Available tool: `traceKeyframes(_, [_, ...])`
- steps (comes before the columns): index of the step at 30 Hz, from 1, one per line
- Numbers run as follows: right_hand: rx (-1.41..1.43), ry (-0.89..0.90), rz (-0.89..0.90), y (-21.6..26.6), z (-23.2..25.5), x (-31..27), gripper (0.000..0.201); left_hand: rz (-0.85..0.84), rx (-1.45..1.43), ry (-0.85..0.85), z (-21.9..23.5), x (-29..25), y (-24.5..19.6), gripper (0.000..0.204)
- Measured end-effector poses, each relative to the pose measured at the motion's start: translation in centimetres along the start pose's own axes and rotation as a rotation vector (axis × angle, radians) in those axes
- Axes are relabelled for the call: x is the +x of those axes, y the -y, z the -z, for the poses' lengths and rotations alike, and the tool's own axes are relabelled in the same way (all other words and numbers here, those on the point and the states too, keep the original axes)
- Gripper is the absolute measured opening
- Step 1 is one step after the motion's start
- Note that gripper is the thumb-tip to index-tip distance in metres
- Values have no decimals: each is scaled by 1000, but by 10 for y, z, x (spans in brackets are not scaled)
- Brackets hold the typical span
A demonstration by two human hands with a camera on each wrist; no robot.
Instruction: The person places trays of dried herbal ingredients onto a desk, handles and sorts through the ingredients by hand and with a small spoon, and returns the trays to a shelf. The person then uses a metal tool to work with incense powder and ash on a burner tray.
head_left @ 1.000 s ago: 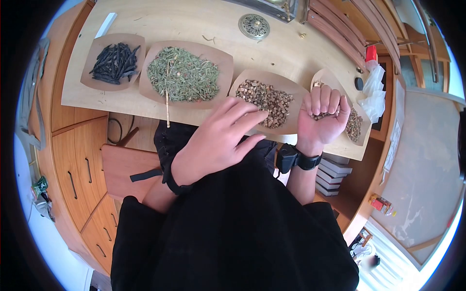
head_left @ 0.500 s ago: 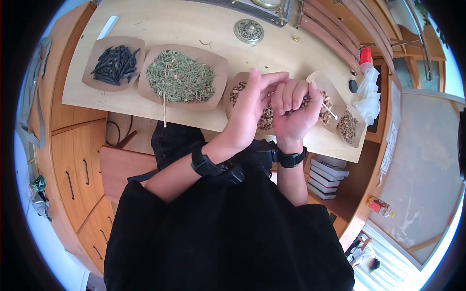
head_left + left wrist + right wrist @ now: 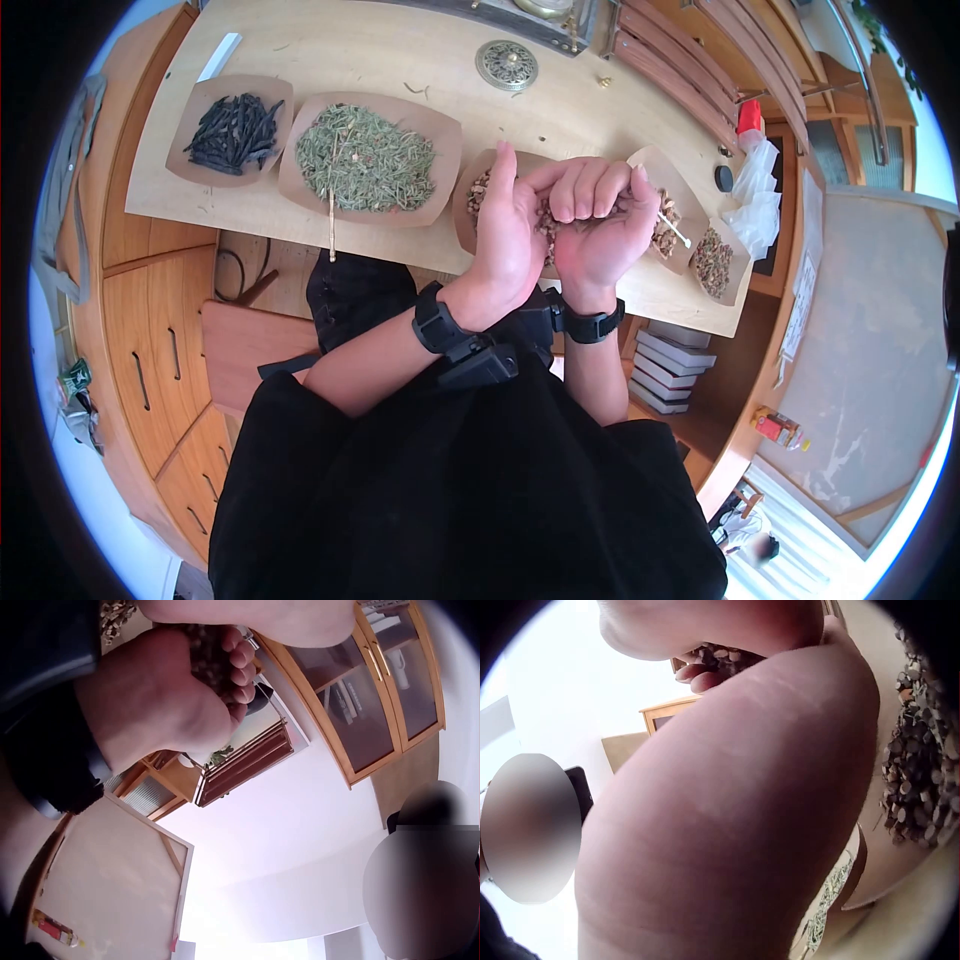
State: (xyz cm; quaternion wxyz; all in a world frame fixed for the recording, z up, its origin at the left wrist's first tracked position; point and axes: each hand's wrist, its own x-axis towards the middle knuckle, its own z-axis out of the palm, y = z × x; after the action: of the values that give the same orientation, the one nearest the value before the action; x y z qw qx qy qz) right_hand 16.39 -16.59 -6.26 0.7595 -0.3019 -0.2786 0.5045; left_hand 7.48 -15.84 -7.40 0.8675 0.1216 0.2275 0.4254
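Side by side in the head view, my left hand (image 3: 502, 245) and right hand (image 3: 605, 235) touch, palms up. The right fingers curl over small brown pieces (image 3: 622, 205). My left hand is cupped with its thumb raised, its fingers partly hidden behind the right hand; pieces also show between the hands. In the left wrist view the right hand (image 3: 172, 694) curls round brown pieces (image 3: 210, 664). Brown pieces (image 3: 724, 658) appear between the hands in the right wrist view. Behind my hands is a paper tray (image 3: 465, 225) of brown pieces (image 3: 478, 195).
On the table (image 3: 560, 105) stand trays of dark strips (image 3: 235, 130) and green herbs (image 3: 375, 155), a pale stick (image 3: 332, 225) lying across the herbs. To the right are a tray (image 3: 668, 180), a thin stick (image 3: 677, 232) and a smaller tray (image 3: 733, 285). Beyond is a round metal lid (image 3: 507, 64).
My left hand has turned from palm down to palm up and come against the right hand. The right hand has moved left, still curled round the brown pieces.
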Motion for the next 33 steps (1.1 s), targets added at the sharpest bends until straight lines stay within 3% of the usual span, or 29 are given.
traceKeyframes(15, [-47, 72, 46, 2, 10, -2, 51, -146, 189, 112, -6, -5, -8, 105])
traceKeyframes(27, [-115, 7, 65, 5, 29, -21, 32, -253, 351, 240, 1, -10, -11, 104])
traceKeyframes(30, [-230, 60, 63, 9, 39, -26, 30, -236, 316, 286, 6, -16, -12, 105])
traceKeyframes(32, [-388, 228, -4, 15, 47, -29, 37, -220, 355, 329, 8, -21, -20, 104])
traceKeyframes(33, [-387, 225, -4, 16, 49, -31, 37, -205, 393, 373, 10, -23, -24, 104])
